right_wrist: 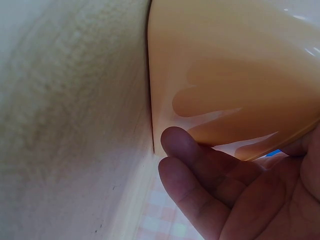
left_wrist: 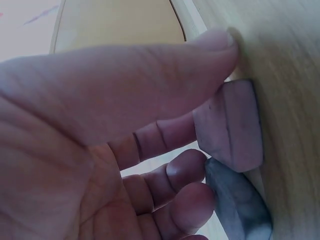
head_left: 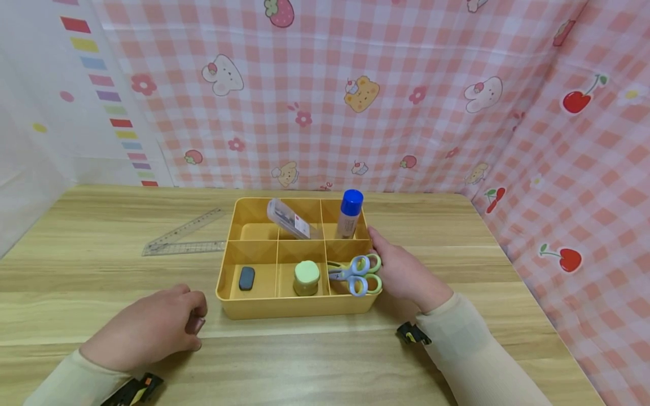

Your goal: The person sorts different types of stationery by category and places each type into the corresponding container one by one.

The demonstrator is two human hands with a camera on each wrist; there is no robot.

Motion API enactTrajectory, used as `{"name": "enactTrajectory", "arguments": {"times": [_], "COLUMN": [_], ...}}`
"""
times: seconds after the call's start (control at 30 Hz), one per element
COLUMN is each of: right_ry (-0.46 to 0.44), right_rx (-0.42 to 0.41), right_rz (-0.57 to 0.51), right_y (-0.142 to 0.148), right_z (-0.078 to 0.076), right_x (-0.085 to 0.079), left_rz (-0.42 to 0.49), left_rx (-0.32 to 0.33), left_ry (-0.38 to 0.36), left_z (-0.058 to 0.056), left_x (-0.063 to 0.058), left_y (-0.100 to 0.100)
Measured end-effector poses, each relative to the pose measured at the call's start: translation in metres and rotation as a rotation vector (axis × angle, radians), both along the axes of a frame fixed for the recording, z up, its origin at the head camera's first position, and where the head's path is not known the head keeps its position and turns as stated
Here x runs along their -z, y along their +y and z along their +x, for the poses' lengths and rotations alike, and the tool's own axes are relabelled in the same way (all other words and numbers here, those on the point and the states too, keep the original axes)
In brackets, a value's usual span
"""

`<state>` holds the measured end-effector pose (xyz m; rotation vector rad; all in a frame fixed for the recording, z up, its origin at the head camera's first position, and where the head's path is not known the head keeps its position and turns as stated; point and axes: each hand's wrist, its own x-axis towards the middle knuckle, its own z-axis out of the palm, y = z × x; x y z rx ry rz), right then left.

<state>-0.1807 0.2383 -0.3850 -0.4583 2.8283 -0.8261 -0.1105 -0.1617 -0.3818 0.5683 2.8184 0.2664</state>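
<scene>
My left hand [head_left: 157, 324] is low over the table, left of the yellow divided organizer [head_left: 299, 308]. In the left wrist view, its thumb and a finger pinch a pinkish-grey block [left_wrist: 232, 125], perhaps an eraser. A dark grey rounded block [left_wrist: 237, 200] lies against the other fingertips. My right hand [head_left: 403, 273] rests its fingers on the organizer's right wall. Inside the organizer are a dark eraser-like block [head_left: 246, 278], a small green-lidded jar [head_left: 307, 273], blue scissors [head_left: 350, 272] over green-handled scissors [head_left: 376, 282], a blue-capped glue stick [head_left: 350, 213] and a tilted clear case [head_left: 291, 219].
A clear triangular ruler [head_left: 178, 248] lies on the wooden table [head_left: 315, 361], reaching the organizer's left side. Pink checked cloth [head_left: 304, 73] hangs behind the table and along its right. A white sheet [head_left: 30, 141] stands at the left.
</scene>
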Motion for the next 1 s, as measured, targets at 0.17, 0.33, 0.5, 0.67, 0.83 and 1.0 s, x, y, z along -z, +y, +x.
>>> {"name": "enactTrajectory", "arguments": {"times": [0.17,0.33,0.5,0.67,0.83,1.0], "right_ry": [0.001,-0.001,0.004,0.006,0.0,-0.007], "right_rx": [-0.001,0.005,0.0,0.001,0.0,0.0], "right_rz": [0.006,0.004,0.004,0.008,0.003,-0.008], "right_y": [0.0,0.0,0.0,-0.001,-0.001,0.0], "right_z": [0.0,0.0,0.0,0.0,0.0,0.0], "right_x": [0.0,0.0,0.0,0.0,0.0,0.0], "left_rz": [0.01,0.014,-0.002,-0.025,-0.027,-0.029], "left_rx": [-0.033,-0.065,-0.058,-0.044,-0.046,-0.063], "left_ry": [-0.034,-0.047,-0.027,-0.013,-0.045,-0.073], "left_z": [-0.001,-0.004,-0.008,-0.01,-0.01,-0.011], "left_x": [-0.001,-0.004,-0.005,-0.003,-0.002,-0.003], "left_y": [-0.003,-0.007,-0.012,-0.015,-0.014,-0.014]}}
